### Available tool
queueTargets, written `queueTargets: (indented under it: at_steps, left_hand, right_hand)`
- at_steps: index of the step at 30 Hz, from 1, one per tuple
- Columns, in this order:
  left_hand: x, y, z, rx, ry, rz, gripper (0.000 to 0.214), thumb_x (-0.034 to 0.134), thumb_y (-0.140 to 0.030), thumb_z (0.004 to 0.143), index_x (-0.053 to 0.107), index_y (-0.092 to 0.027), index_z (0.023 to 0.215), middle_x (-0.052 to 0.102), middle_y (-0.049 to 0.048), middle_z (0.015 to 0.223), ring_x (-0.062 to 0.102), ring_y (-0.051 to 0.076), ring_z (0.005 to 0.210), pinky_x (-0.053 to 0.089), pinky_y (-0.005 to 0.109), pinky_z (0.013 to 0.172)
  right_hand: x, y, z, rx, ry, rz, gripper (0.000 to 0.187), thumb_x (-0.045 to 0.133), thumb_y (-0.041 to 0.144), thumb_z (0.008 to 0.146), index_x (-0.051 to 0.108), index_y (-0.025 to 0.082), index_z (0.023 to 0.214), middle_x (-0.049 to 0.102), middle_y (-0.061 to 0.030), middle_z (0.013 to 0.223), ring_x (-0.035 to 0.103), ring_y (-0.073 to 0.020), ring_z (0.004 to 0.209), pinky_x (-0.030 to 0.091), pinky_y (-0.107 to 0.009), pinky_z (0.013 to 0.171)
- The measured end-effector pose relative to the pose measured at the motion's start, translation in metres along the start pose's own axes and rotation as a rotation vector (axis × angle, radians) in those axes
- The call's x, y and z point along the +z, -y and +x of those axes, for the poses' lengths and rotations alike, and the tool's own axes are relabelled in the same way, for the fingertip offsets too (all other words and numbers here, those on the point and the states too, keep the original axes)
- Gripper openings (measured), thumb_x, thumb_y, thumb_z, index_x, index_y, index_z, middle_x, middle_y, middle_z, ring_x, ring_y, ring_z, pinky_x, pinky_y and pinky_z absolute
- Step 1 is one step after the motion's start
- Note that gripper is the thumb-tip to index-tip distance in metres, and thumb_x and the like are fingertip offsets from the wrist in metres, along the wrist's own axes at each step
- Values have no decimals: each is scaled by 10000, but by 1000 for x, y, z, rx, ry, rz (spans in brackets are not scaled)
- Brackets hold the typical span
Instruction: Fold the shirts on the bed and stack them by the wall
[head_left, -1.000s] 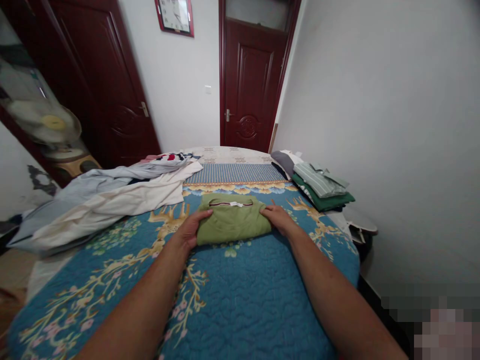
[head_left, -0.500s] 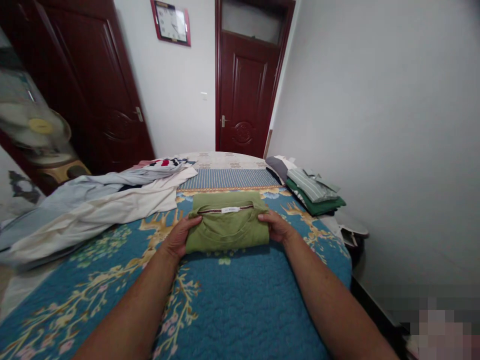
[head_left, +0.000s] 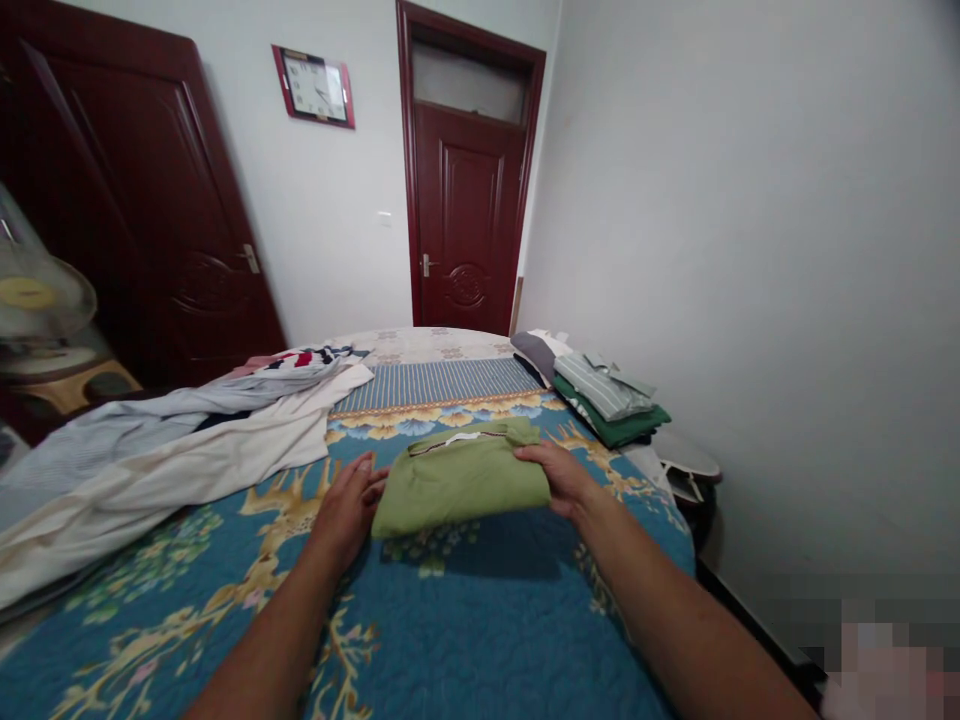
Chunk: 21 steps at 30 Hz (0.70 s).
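Note:
A folded green T-shirt point(head_left: 465, 485) is tilted above the bed, its right side raised over a shadow on the quilt. Its neckline and white label face up. My right hand point(head_left: 559, 475) grips the shirt's right edge, thumb on top and the other fingers hidden beneath. At the left edge is my left hand point(head_left: 349, 505), fingers stretched out and apart, their tips at or against the cloth. Whether they press on it I cannot tell.
A blue patterned quilt point(head_left: 480, 640) covers the bed. Loose clothes point(head_left: 247, 450) are heaped on the left. A pile of folded clothes point(head_left: 611, 395) lies at the right, near the wall. A fan point(head_left: 37, 300) stands beyond the bed on the left.
The shirt's right side has risen and the shirt has turned and tilted. My left hand has loosened from its edge, while my right hand keeps its grip. The view has shifted.

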<state>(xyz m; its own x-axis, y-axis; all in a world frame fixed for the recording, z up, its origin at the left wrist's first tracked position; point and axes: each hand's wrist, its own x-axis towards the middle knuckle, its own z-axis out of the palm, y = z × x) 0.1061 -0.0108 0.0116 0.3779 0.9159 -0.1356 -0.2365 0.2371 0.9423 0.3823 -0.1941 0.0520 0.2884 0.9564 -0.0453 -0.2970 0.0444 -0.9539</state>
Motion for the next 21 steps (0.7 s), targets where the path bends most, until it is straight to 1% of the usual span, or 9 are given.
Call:
queueTargets:
  at_steps: [3,6,9,11,13,15,18,21]
  left_hand:
    - [2,-1,-4,0,78,-85,529,777,-342,921,603,-163,1387,796,152,1093,799,252,939,664,390,812]
    - [3,-4,-6,-7,105,-72,574,853,-293,835,632,-154,1346,803,133,1058,795,243,909,670,379,806]
    - [4,-5,-5,-35,87,-40,645,914,-306,757,662,-151,1330,809,125,1041,793,238,883,668,350,771]
    - [3,-4,-3,-48,73,-22,686,942,-339,729,669,-147,1328,809,126,1037,790,237,869,668,345,760]
    - [1,-2,-1,-54,64,-6,720,964,-368,708,672,-143,1326,809,132,1044,787,239,861,669,343,751]
    - [-1,0,2,-70,64,6,740,980,-380,689,680,-141,1322,810,138,1053,787,243,858,671,342,744]
    - [-4,0,3,-102,64,-8,723,984,-362,680,701,-155,1313,815,132,1052,786,242,854,675,345,751]
    - [-3,-3,3,-116,51,-31,679,980,-329,669,728,-169,1279,817,119,1022,786,244,846,678,351,749]
  right_hand:
    - [-16,25,3,-25,-130,-16,448,772,320,724,774,238,1164,829,-94,1068,783,-333,1032,622,-463,929]
    - [-37,62,25,-103,-211,-24,414,748,279,735,764,219,1144,822,-109,1108,779,-332,1046,636,-452,926]
    - [-61,106,64,-220,-318,-19,396,707,204,737,745,200,1131,820,-111,1091,779,-313,1038,654,-436,926]
    - [-77,136,94,-323,-411,17,416,666,157,762,727,200,1171,818,-96,1070,780,-286,1021,671,-427,910]
    - [-93,165,124,-424,-486,85,432,624,107,792,711,189,1207,812,-81,1065,780,-239,983,682,-380,874]
    - [-108,190,149,-506,-535,164,417,579,67,828,704,174,1212,805,-67,1045,778,-193,930,680,-329,837]
    - [-132,214,173,-596,-612,248,405,534,33,867,701,167,1211,793,-37,982,771,-158,850,678,-307,798]
    - [-156,223,178,-652,-668,309,371,527,22,894,705,169,1183,784,-23,959,766,-148,828,675,-301,773]
